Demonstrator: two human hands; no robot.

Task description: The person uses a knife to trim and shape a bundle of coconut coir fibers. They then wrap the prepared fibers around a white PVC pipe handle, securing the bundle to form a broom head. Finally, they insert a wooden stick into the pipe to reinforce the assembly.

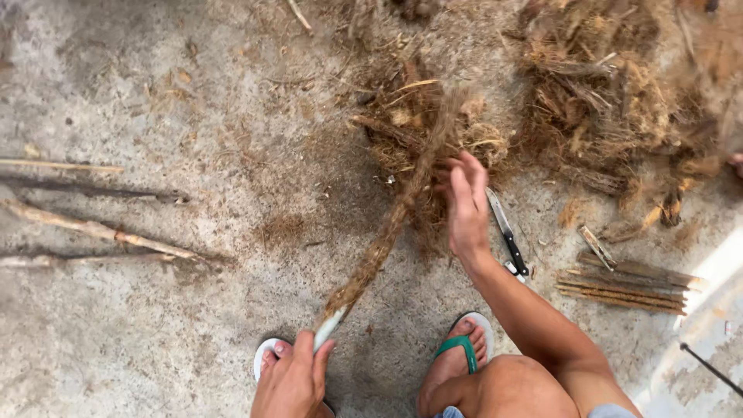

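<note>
A rough grey concrete floor [155, 325] fills the view, dusted with brown fibre and chaff, with a large heap of dry husk and fibre [611, 101] running off the top and right edges so its full extent cannot be seen. The left hand [292, 381], partly cut off by the bottom edge, is closed around the pale lower end of a long fibrous stalk [391, 224], which slants up and to the right into a smaller tuft of fibre; its upper end is blurred and merges with the heap. The right hand [468, 205] is open with fingers spread, just beside the stalk's upper part; whether it touches the stalk is hard to tell. A knife [507, 236] with a dark handle lies on the floor beside that wrist, partly hidden by the forearm. A bundle of thin sticks [627, 286] lies to the right, loose sticks [93, 228] to the left. Both feet wear sandals, one with a green strap [462, 348].
</note>
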